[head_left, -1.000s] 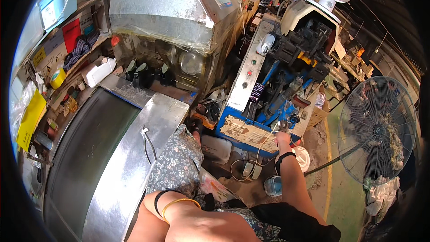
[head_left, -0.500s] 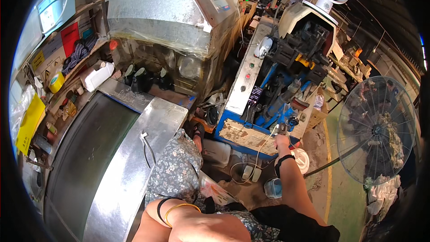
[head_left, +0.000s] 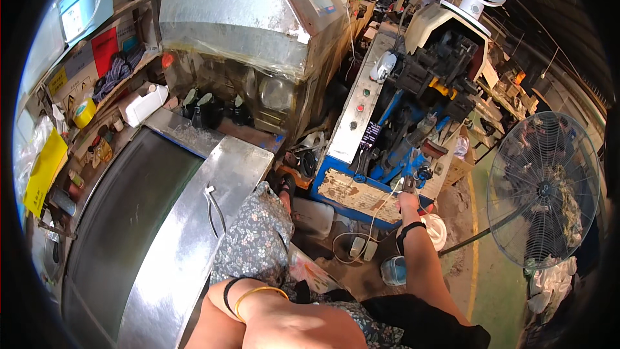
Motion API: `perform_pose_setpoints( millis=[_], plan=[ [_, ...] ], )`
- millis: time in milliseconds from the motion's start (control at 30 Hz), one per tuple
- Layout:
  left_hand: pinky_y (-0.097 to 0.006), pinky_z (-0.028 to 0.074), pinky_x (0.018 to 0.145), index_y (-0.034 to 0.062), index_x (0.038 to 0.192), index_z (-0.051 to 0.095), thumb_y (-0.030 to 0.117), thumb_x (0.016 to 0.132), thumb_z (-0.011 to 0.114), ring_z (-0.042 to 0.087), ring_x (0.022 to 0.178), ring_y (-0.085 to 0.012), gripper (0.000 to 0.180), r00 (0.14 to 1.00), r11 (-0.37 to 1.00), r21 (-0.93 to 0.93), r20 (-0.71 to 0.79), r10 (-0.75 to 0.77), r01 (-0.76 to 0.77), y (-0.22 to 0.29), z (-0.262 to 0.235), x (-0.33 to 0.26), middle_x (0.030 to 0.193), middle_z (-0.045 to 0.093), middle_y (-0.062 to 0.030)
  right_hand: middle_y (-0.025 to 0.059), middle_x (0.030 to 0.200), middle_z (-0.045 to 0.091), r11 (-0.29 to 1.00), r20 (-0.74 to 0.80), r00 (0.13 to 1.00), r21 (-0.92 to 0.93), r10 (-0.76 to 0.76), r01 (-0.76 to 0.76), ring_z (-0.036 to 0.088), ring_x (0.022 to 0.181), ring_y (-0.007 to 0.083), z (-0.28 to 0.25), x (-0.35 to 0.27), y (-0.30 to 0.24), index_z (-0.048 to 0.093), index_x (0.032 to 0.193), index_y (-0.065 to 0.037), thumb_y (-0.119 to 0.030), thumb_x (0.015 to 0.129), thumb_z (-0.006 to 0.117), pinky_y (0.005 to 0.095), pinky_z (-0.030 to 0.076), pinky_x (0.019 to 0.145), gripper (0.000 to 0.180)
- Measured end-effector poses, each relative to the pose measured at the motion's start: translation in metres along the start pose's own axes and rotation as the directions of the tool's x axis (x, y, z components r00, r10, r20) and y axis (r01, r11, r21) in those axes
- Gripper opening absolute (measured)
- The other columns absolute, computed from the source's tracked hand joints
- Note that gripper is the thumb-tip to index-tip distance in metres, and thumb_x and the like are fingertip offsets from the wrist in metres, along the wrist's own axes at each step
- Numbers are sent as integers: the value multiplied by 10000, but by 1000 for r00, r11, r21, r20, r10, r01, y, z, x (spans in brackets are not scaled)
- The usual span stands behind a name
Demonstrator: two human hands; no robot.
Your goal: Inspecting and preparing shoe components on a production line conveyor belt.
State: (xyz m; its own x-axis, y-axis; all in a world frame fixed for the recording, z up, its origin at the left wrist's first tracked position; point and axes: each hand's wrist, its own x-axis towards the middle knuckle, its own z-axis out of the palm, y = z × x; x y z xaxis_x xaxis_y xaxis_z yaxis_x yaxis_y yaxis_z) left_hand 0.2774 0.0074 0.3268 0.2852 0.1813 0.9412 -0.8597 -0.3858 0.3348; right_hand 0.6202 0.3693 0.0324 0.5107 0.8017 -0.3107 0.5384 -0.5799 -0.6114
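Observation:
My right arm reaches forward to the front of a blue and white machine (head_left: 352, 197). At its front edge my right hand (head_left: 407, 203) is closed on a small grey metal piece (head_left: 408, 184); I cannot tell whether that is a loose tool or part of the machine. My left hand (head_left: 303, 324) is bent back against my body at the lower edge, with its fingers hidden. A gold bangle and a dark band circle that wrist. Left of my floral clothing, a plier-like metal tool (head_left: 214, 210) with curved handles lies on the shiny metal sheet (head_left: 168, 258).
A dark conveyor belt (head_left: 123, 239) runs beside the sheet, from under a metal hood (head_left: 226, 6). Black shoes (head_left: 205, 111) stand beneath the hood. At right is a large standing fan (head_left: 542, 190). A bucket (head_left: 392, 271) and a white foot pedal (head_left: 363, 247) with cables are below.
The view has shifted slightly, so the hood and machine sit a little farther right. Both hands stay about where they were.

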Motion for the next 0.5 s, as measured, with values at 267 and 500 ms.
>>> perform_pose_setpoints(
  millis=[267,500],
  plan=[
    [-418,568,673,-103,1204,547,478,934,576,674,882,-406,641,998,1000,-26,64,15,-14,1,-4,4,1177,608,-308,145,664,657,997,2,1000,75,-8,8,650,566,252,1,1,0,641,820,32,-180,834,588,361,503,530,220],
    [-406,563,649,-121,1206,547,482,928,583,675,855,-392,665,997,997,-19,7,73,-73,-7,0,-8,1157,617,-302,156,625,628,992,30,999,120,35,-39,600,505,249,-1,-4,-4,616,828,43,-142,837,576,389,452,491,190]
  ],
)
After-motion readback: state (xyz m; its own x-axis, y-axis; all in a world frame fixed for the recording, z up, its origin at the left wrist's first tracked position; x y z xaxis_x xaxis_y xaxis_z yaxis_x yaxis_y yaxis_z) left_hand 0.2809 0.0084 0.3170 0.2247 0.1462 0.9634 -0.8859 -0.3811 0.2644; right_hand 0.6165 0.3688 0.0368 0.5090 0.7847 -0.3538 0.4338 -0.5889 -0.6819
